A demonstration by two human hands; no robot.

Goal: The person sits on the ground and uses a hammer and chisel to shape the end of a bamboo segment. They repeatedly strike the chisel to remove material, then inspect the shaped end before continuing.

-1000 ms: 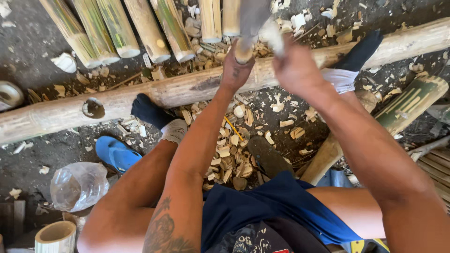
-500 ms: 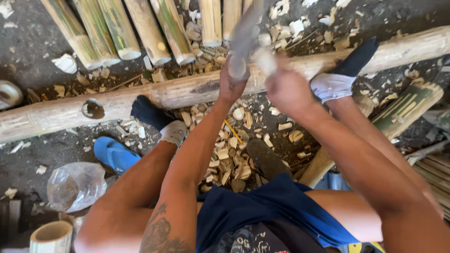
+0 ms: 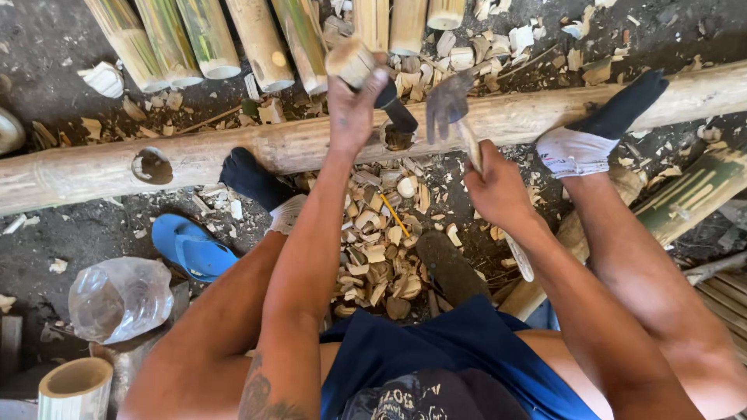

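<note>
A long bamboo pole (image 3: 545, 117) lies across the ground with two cut holes, one at the left (image 3: 152, 166) and one in the middle (image 3: 398, 138). My left hand (image 3: 354, 109) grips a wooden-handled chisel (image 3: 352, 62) whose dark blade enters the middle hole. My right hand (image 3: 498, 190) holds a hatchet by its wooden handle; its blurred metal head (image 3: 447, 101) is just right of the chisel, above the pole. My socked feet (image 3: 249, 179) (image 3: 615, 124) rest against the pole.
Several cut bamboo sections (image 3: 257, 47) lie side by side beyond the pole. Wood chips (image 3: 373, 257) litter the ground between my legs. A blue sandal (image 3: 191, 249), a crumpled plastic bottle (image 3: 120, 299) and a bamboo stub (image 3: 74, 385) sit at the left. Another bamboo piece (image 3: 692, 194) lies at the right.
My right hand has drawn back toward me and the hatchet head has dropped from the top of the view to beside the chisel. My left hand has shifted slightly left on the chisel.
</note>
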